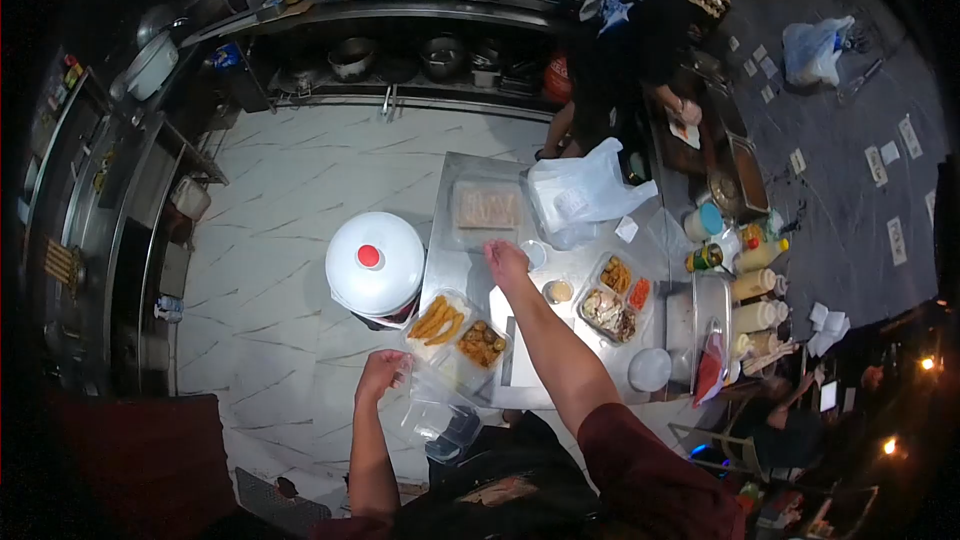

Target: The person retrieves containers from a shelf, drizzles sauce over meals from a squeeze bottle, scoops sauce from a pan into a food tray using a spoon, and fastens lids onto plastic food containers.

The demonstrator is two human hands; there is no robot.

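The tray point(457, 337) lies open, fried strips point(432, 320) in its far-left section. Your left hand point(382, 372) is just left of the tray, fingers appearing to pinch the edge of the clear lid point(445, 420), which hangs on the tray's near side. Your right hand point(508, 262) is beyond the tray, fingers curled; whether they grip anything cannot be told. Recommended: support the lid by its rim, keep fingertips off the food, and carry your right forearm clear of the sauce cup point(559, 291), right of the tray
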